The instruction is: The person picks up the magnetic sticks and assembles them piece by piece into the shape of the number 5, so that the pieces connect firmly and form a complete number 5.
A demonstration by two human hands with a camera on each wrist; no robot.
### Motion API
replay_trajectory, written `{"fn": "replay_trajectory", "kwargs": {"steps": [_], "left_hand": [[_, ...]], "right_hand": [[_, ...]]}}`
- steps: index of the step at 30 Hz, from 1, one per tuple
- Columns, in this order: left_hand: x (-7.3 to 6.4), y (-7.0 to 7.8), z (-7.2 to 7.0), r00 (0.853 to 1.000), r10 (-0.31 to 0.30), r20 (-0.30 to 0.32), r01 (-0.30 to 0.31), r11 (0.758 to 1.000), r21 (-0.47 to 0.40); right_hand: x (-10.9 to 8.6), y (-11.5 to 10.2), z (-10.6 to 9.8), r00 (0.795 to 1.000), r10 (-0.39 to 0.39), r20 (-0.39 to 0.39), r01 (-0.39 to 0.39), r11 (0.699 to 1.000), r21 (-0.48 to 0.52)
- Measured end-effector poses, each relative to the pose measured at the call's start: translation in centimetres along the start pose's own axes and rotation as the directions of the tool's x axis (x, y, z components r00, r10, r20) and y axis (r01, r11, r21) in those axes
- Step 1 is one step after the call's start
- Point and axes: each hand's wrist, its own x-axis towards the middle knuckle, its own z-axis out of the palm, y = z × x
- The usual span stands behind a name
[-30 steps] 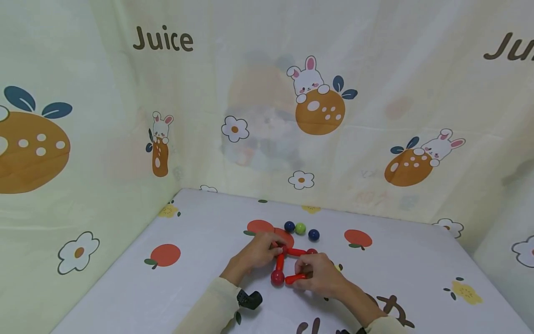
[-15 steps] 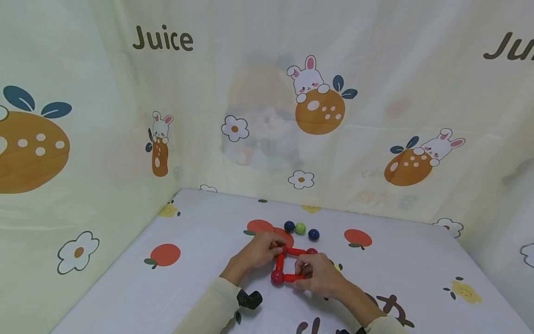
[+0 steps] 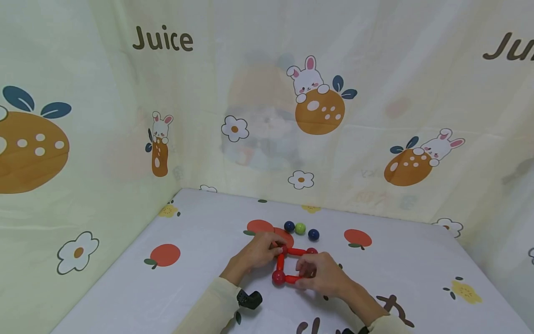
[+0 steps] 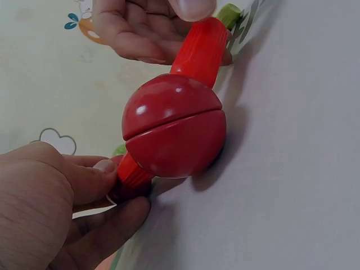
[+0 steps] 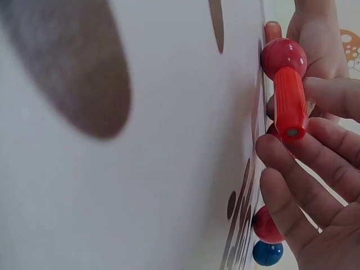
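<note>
Red magnetic rods and dark red balls form a partly joined frame on the table. My left hand (image 3: 256, 250) pinches the far-left corner, where a red ball (image 3: 285, 249) meets a rod (image 3: 280, 262). That rod leads to the near red ball (image 4: 174, 126), large in the left wrist view. My right hand (image 3: 324, 274) pinches another red rod (image 5: 290, 104) between thumb and fingers. One end of it touches the near ball; its free end shows a small grey tip. A far rod (image 3: 297, 252) runs to a right-hand red ball (image 3: 312, 251), partly hidden by the right hand.
Behind the frame sit two dark blue balls (image 3: 314, 234) and a green ball (image 3: 300, 228). The white tablecloth (image 3: 208, 222) carries printed fruit and lettering. Patterned curtains (image 3: 258, 93) hang behind and at the sides.
The rod in my right hand, a small gap from the near ball a second ago, has moved left and joined it. The near ball has since shifted slightly right. My left hand stays put.
</note>
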Motion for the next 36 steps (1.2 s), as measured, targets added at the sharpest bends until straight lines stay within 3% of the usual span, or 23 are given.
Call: {"fn": "replay_trajectory", "kwargs": {"steps": [4, 9, 14, 18, 22, 30, 36], "left_hand": [[0.0, 0.0, 0.0, 1.0, -0.005, 0.001, 0.005, 1.0, 0.002], [0.1, 0.0, 0.0, 1.0, -0.004, 0.005, 0.004, 1.0, 0.008], [0.1, -0.1, 0.0, 1.0, -0.001, 0.009, 0.0, 1.0, 0.012], [0.2, -0.2, 0.0, 1.0, -0.001, 0.011, 0.0, 1.0, 0.017], [0.2, -0.1, 0.1, 1.0, 0.005, 0.014, -0.005, 1.0, 0.017], [0.2, 0.2, -0.1, 1.0, 0.02, 0.009, -0.02, 0.999, 0.033], [0.2, 0.2, -0.1, 0.999, 0.036, 0.012, -0.037, 0.997, 0.06]], "right_hand": [[-0.1, 0.0, -0.5, 0.999, -0.019, -0.035, 0.018, 0.999, -0.044], [0.0, 0.2, -1.3, 0.989, -0.027, -0.145, 0.009, 0.992, -0.124], [0.7, 0.7, -1.8, 0.966, 0.022, -0.257, -0.085, 0.968, -0.236], [1.4, 1.0, -2.2, 0.951, 0.059, -0.303, -0.156, 0.939, -0.306], [1.9, 1.5, -2.7, 0.95, 0.063, -0.305, -0.181, 0.909, -0.376], [2.7, 3.1, -3.5, 0.955, 0.019, -0.296, -0.159, 0.876, -0.456], [3.4, 3.7, -3.7, 0.97, 0.096, -0.225, -0.202, 0.834, -0.514]]}}
